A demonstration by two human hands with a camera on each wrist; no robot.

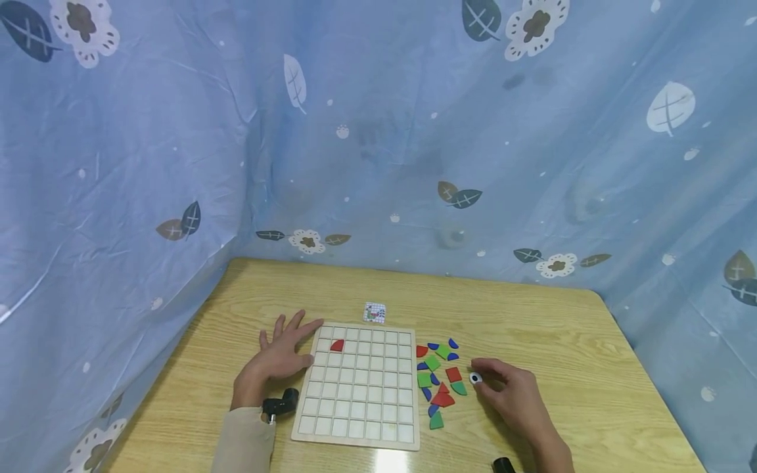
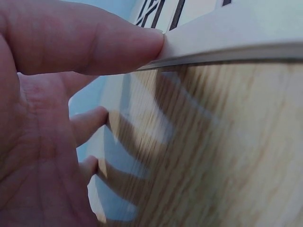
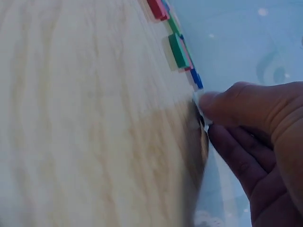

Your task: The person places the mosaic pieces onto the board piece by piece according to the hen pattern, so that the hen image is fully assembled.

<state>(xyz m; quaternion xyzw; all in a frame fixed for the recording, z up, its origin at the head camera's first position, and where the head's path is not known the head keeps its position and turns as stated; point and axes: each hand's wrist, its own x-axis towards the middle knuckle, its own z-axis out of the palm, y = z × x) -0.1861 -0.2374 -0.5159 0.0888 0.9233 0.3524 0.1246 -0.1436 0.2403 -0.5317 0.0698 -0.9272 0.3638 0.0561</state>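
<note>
At the left edge of a pale wooden grid board [image 1: 357, 379], my left hand [image 1: 282, 353] has its fingers spread, with thumb and index fingertip touching the rim. The left wrist view shows the thumb [image 2: 118, 45] against the board's side. One red quarter-circle piece [image 1: 338, 345] lies in the grid's upper left. My right hand [image 1: 508, 391] pinches a small white disc with a black centre [image 1: 476, 378] between thumb and fingers, right of the loose pieces. In the right wrist view the disc [image 3: 200, 108] is partly hidden by the thumb.
Right of the board lie several flat pieces: red ones such as a square [image 1: 453, 374], green ones such as a quarter-circle [image 1: 458, 389], and blue half-circles [image 1: 453, 343]. A small printed pattern card [image 1: 374, 313] lies behind the board. A blue patterned curtain [image 1: 378, 144] surrounds the wooden table [image 1: 503, 309].
</note>
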